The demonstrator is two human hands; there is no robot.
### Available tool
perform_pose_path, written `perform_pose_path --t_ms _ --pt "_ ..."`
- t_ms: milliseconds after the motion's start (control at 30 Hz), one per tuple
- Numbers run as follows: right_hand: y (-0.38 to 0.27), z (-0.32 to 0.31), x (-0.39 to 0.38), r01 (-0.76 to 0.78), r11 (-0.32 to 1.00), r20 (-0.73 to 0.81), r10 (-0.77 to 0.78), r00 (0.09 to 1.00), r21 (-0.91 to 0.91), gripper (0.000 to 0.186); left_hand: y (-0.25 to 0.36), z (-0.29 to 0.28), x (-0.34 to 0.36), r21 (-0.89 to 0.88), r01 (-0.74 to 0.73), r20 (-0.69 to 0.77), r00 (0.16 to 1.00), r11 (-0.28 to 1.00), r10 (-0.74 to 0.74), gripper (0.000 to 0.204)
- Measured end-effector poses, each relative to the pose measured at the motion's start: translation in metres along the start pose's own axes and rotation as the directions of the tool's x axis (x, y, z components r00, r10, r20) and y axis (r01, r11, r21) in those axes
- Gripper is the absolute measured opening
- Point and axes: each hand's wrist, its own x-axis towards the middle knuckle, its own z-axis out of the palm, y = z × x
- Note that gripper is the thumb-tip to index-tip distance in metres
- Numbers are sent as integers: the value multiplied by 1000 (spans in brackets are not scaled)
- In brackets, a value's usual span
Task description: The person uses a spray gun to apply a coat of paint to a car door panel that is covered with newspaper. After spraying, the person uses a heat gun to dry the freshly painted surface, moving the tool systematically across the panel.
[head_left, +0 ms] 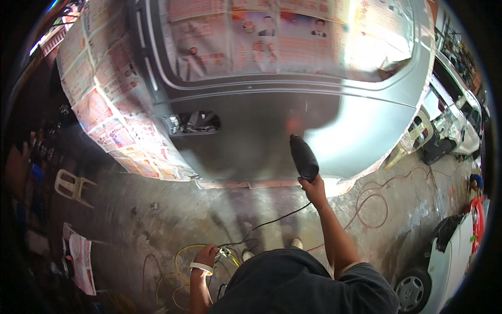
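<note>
In the head view, my right hand (314, 191) is closed around the handle of a black heat gun (303, 158). Its nozzle points away from me at a grey car body panel (251, 138), where a small reddish glow shows just beyond the tip. A black cord (280, 217) trails from the tool down to the left. Low beside my body, my left hand (206, 255) wears a pale wristband and is closed on the cord, next to a whitish connector (225, 251) and yellow cable. Its fingers show only in part.
Printed paper masking (112, 112) covers the car's left side and window. A recess (196, 122) in the panel holds dark crumpled film. A plastic stool (76, 186) stands left. Red hose (387, 206) loops over the concrete floor. Another car's wheel (413, 289) is lower right.
</note>
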Motion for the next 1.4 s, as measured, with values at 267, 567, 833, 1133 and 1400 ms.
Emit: perform_pose_path --t_ms 267,567,833,1133,1400 --pt "-77 161 -14 273 960 188 -257 948 -66 43 -43 -45 -6 4 33 14 999 999 -33 31" --pt "-94 186 -14 302 947 288 -261 922 -109 44 -32 -34 13 73 28 131 991 997 -37 30" --pt "-70 48 -9 261 950 116 -243 963 -171 43 8 -7 31 77 -65 156 986 995 53 30" --pt "-15 -154 15 71 995 -108 -63 992 66 42 84 30 33 99 -127 146 983 987 112 30" --pt "44 -322 61 60 996 -425 -26 905 67 24 128 85 30 76 -201 72 978 977 195 23"
